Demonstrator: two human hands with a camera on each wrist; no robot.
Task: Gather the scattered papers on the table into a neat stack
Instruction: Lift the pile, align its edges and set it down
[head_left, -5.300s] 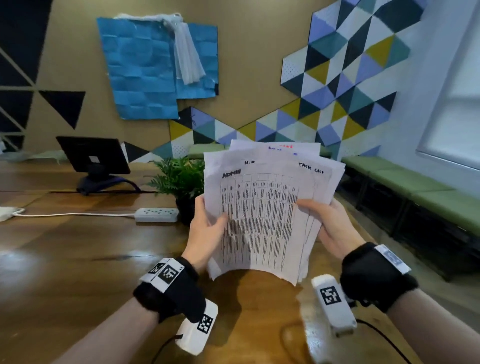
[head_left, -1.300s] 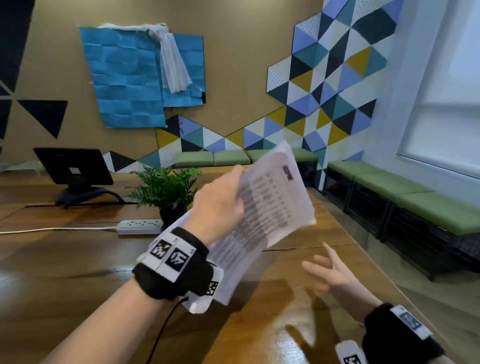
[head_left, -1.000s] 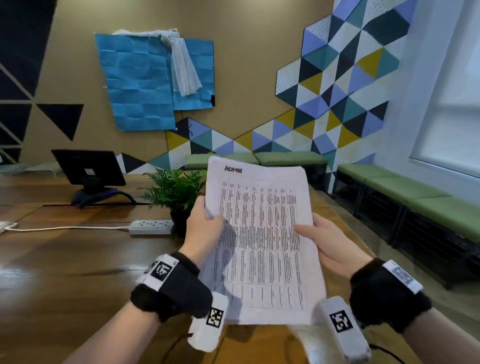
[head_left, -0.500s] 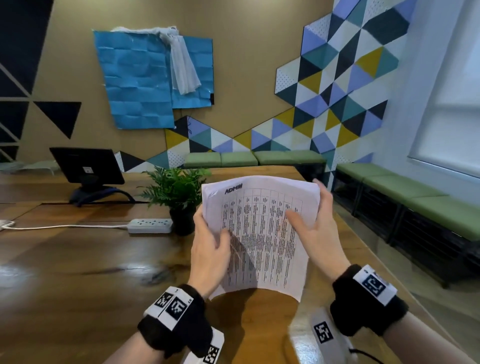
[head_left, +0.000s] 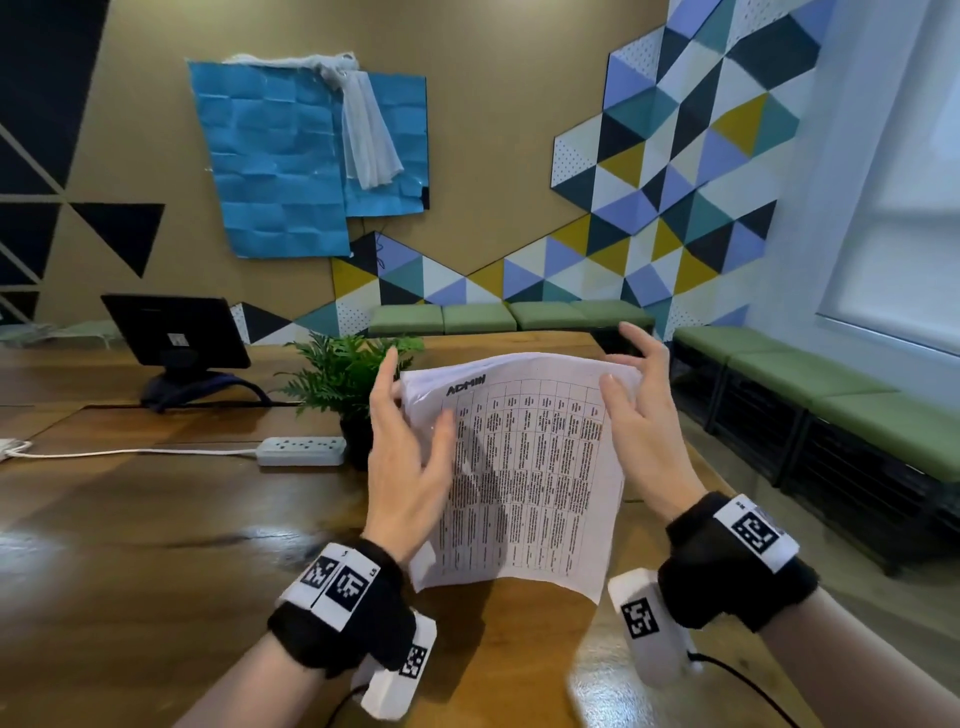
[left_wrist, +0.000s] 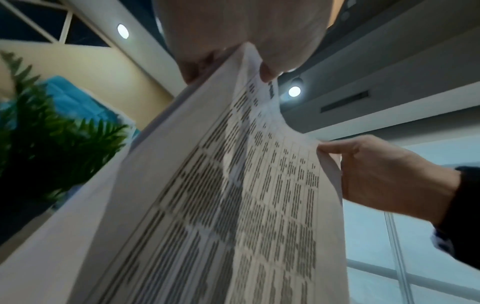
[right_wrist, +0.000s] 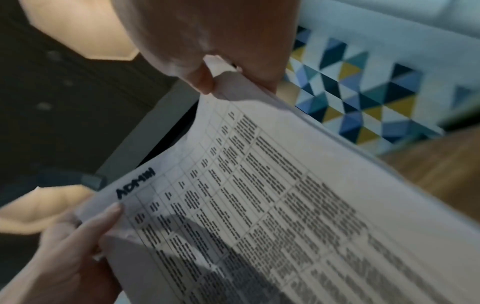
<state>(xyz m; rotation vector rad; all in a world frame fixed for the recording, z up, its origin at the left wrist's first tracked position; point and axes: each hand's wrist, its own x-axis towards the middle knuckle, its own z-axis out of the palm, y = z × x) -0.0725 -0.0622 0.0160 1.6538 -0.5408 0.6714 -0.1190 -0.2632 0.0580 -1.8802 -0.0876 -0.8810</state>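
I have the paper stack upright above the wooden worktop, just in front of the potted plant. My left hand and right hand each pinch a top corner, thumb in front.

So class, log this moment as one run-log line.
stack of papers upright above wooden table | left hand pinches left edge | right hand pinches top right corner

Both forearms reached forward, the left hand and right hand raised side by side, each pinching between thumb and fingers, other fingers loosely spread.
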